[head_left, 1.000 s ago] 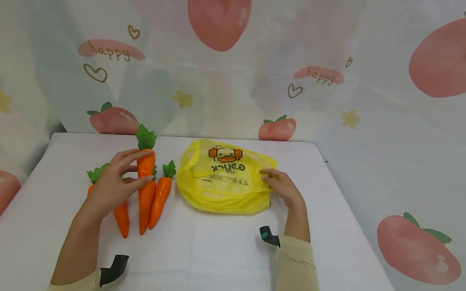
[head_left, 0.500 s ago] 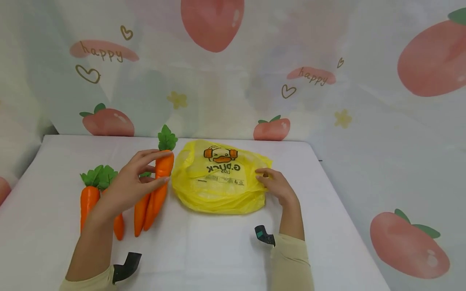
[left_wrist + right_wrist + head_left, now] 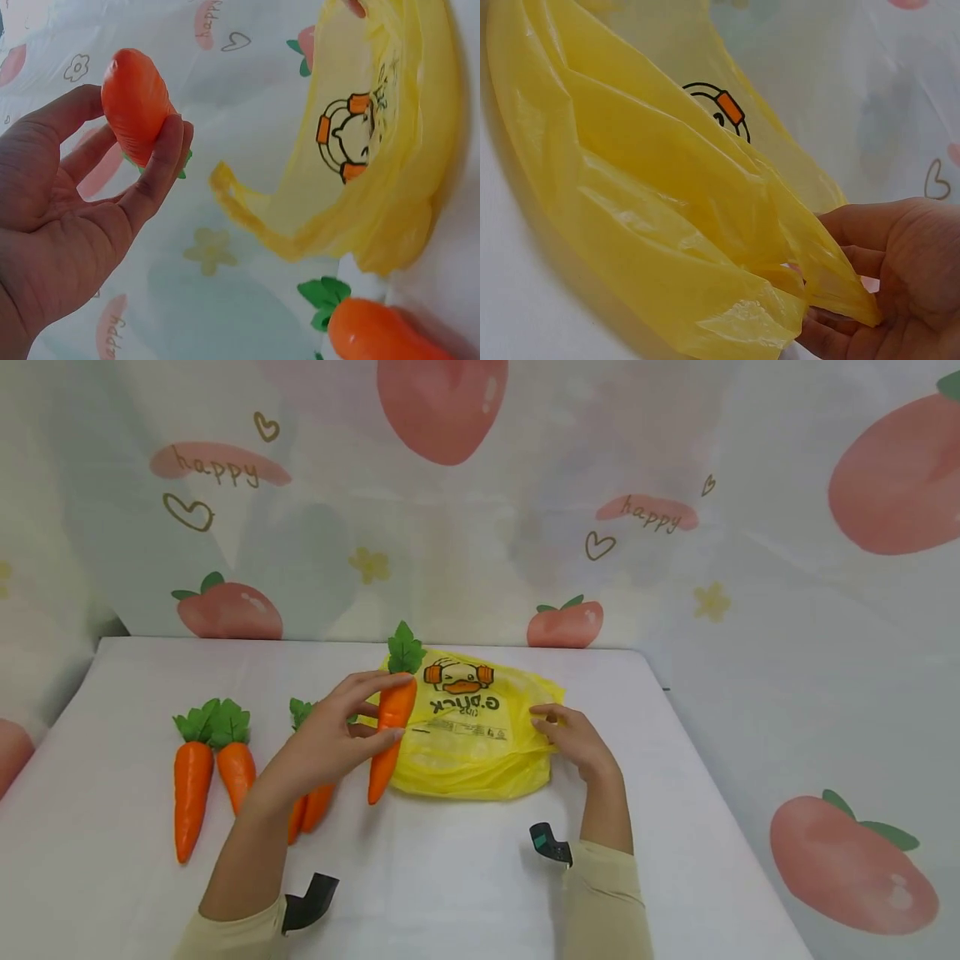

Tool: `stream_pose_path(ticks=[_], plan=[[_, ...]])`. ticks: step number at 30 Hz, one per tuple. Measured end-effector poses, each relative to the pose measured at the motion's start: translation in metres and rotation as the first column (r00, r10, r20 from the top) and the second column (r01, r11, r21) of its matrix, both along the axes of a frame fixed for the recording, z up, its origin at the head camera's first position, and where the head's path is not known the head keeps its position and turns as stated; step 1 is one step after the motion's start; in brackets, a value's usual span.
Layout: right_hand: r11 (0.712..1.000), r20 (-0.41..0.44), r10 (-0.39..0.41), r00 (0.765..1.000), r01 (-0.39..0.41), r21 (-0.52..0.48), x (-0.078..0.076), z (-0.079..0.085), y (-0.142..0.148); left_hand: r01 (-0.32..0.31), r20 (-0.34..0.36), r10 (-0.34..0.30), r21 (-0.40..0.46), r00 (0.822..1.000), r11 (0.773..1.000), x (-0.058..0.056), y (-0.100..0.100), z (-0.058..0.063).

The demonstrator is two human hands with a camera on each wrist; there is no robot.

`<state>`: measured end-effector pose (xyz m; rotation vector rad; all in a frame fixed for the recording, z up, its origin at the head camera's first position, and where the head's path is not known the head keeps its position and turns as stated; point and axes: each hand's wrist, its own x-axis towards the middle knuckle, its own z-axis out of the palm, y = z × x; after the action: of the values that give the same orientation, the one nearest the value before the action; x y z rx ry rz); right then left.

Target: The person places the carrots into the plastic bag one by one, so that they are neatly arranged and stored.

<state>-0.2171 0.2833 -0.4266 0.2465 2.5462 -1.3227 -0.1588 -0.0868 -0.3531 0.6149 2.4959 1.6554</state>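
Note:
My left hand (image 3: 330,743) pinches an orange carrot (image 3: 392,720) between thumb and fingers, its green leaves up and its tip down, held in front of the left side of a yellow plastic bag (image 3: 465,768). In the left wrist view the same carrot (image 3: 139,101) is seen from its tip end. My right hand (image 3: 573,739) holds the right edge of the bag, which has a duck print. The right wrist view has the bag (image 3: 652,172) sagging partly open, its edge between the fingers and thumb of the right hand (image 3: 900,277).
Two carrots (image 3: 192,793) lie at the left of the white table (image 3: 450,877). Further carrots (image 3: 320,806) lie partly hidden behind my left hand and forearm. A printed cloth backdrop (image 3: 465,543) rises behind the table.
The left hand has lifted its carrot and carried it right, away from the other carrots to the bag's left side. The right hand has stayed at the bag's edge.

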Motion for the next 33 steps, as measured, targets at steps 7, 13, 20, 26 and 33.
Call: stream_pose_path(ticks=[7,13,20,26,33], plan=[[1.0,0.01,-0.005,1.0,0.005,-0.023,0.0,0.001,0.001,0.054,-0.007,-0.053,0.053,0.999,0.997,-0.005,0.022,-0.004],[1.0,0.003,0.006,1.0,-0.006,-0.022,0.0,0.001,-0.001,0.066,0.051,-0.069,0.071,0.996,0.995,-0.009,0.043,-0.011],[0.999,-0.001,0.01,1.0,-0.01,-0.032,0.0,0.001,-0.003,0.039,0.169,-0.047,0.05,0.985,0.998,-0.017,0.064,-0.026],[0.999,-0.017,0.019,1.0,-0.02,-0.038,0.0,-0.001,-0.002,0.001,0.247,-0.012,0.044,0.969,0.999,-0.03,0.076,-0.049],[0.999,-0.026,0.025,0.999,-0.026,-0.031,-0.001,-0.001,-0.003,0.006,0.291,-0.024,0.064,0.956,0.998,-0.046,0.092,-0.067]])
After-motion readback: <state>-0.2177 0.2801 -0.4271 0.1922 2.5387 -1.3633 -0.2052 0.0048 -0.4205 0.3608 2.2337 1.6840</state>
